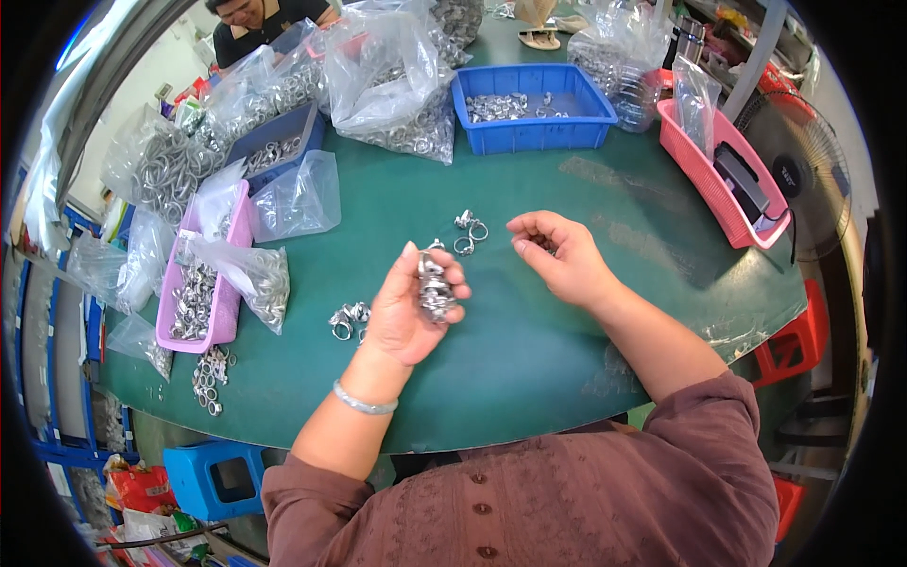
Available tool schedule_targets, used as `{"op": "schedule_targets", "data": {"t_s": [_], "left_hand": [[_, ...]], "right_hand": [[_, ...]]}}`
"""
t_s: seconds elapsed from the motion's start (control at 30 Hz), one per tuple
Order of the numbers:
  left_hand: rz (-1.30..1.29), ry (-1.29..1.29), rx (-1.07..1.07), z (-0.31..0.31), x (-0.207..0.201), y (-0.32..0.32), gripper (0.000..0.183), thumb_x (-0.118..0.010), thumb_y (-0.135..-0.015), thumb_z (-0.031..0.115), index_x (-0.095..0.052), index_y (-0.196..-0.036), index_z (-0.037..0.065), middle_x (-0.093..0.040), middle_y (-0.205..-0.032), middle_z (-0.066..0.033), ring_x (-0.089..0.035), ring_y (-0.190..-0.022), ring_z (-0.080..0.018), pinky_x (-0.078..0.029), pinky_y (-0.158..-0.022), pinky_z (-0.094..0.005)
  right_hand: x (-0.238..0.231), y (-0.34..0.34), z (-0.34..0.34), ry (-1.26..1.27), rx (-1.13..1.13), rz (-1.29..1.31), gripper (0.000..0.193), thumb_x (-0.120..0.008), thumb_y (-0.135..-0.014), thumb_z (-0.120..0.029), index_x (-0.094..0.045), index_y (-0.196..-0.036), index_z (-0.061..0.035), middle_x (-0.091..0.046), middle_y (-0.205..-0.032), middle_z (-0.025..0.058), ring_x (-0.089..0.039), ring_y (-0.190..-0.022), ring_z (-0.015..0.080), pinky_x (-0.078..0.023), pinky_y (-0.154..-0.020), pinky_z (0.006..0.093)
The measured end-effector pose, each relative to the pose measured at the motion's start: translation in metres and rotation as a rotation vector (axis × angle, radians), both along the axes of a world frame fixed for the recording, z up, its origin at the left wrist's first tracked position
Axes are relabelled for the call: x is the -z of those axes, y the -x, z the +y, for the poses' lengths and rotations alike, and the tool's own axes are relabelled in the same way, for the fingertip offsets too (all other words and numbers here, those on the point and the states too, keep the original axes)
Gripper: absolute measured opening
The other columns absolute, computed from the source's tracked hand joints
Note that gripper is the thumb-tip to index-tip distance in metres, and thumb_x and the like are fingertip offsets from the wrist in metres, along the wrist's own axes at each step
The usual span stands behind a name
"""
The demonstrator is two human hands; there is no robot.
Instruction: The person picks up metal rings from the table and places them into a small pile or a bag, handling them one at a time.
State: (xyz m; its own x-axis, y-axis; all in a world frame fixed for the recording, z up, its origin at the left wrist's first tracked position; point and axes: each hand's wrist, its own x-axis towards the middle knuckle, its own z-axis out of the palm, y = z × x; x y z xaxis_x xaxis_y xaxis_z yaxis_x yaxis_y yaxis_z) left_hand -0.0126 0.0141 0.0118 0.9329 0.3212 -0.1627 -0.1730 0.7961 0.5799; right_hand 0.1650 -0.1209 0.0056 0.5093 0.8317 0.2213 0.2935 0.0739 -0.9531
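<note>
My left hand [401, 317] is turned palm up, its fingers curled round a handful of small silver hose clamps [435, 291]. Across from it, my right hand [564, 255] is closed with its fingers bent inward; a bit of metal shows inside, mostly hidden by the fingers. Between the hands and slightly farther off, a few loose ring-shaped clamps [478, 231] lie on the green table [510, 378]. Another small cluster of clamps [348, 319] rests just left of my left wrist.
At the left stands a pink basket [225, 317] of clamps, with loose clamps [210, 378] beside it. Clear bags [392, 85] of clamps and a blue tray [534, 137] line the far side. A pink basket [723, 189] and fan [794, 161] stand right. A person [260, 28] is beyond.
</note>
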Motion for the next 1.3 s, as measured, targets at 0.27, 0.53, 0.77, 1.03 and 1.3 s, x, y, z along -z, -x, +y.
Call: {"op": "schedule_targets", "data": {"t_s": [0.27, 0.53, 0.77, 1.03, 1.3], "left_hand": [[0.305, -2.043, -0.524, 0.04, -0.027, 0.052, 0.017, -0.068, -0.074, 0.012, -0.06, -0.087, 0.005, -0.06, -0.081, -0.007, -0.057, -0.076, -0.0265, -0.046, -0.066, -0.0346], [0.46, -2.212, -0.247, 0.026, -0.001, 0.07, 0.039, -0.068, -0.073, 0.025, -0.061, -0.106, 0.005, -0.054, -0.114, -0.0147, -0.045, -0.114, -0.0375, -0.037, -0.096, -0.0468], [0.575, -2.414, -0.265, 0.032, 0.017, 0.065, 0.029, -0.066, -0.075, 0.015, -0.063, -0.103, 0.006, -0.054, -0.111, -0.0124, -0.047, -0.113, -0.0334, -0.036, -0.097, -0.0489], [0.615, -2.433, -0.339, 0.024, 0.006, 0.054, 0.029, -0.064, -0.076, 0.014, -0.062, -0.104, 0.006, -0.055, -0.111, -0.0104, -0.047, -0.113, -0.0314, -0.023, -0.103, -0.0549], [0.412, -1.298, -0.369, 0.01, 0.001, 0.009, 0.036, -0.063, -0.086, 0.02, -0.056, -0.116, 0.0, -0.059, -0.101, -0.0119, -0.059, -0.088, -0.0197, -0.049, -0.076, -0.0308]], "right_hand": [[-0.008, -0.031, 0.027, 0.26, -0.119, -0.665, 0.029, -0.064, -0.076, -0.005, -0.06, -0.104, -0.0027, -0.058, -0.1, 0.0134, -0.058, -0.091, 0.0283, -0.048, -0.08, 0.0365], [0.0, -0.024, 0.052, 0.345, -0.214, -0.862, 0.028, -0.066, -0.074, -0.007, -0.059, -0.101, -0.0044, -0.056, -0.1, 0.0119, -0.053, -0.101, 0.0311, -0.045, -0.086, 0.0391], [-0.013, -0.016, 0.058, 0.368, -0.277, -0.898, 0.025, -0.065, -0.074, -0.01, -0.06, -0.098, -0.0055, -0.056, -0.097, 0.0114, -0.053, -0.097, 0.0308, -0.045, -0.084, 0.0399], [0.003, 0.012, 0.084, 0.243, -0.249, -1.138, 0.014, -0.062, -0.075, -0.01, -0.065, -0.089, -0.0102, -0.058, -0.093, 0.0061, -0.051, -0.1, 0.0265, -0.041, -0.082, 0.0396], [-0.025, 0.015, 0.049, 0.058, -0.249, -0.364, 0.011, -0.066, -0.073, -0.004, -0.063, -0.084, -0.0048, -0.061, -0.081, 0.0091, -0.059, -0.08, 0.0264, -0.048, -0.069, 0.0361]]}}
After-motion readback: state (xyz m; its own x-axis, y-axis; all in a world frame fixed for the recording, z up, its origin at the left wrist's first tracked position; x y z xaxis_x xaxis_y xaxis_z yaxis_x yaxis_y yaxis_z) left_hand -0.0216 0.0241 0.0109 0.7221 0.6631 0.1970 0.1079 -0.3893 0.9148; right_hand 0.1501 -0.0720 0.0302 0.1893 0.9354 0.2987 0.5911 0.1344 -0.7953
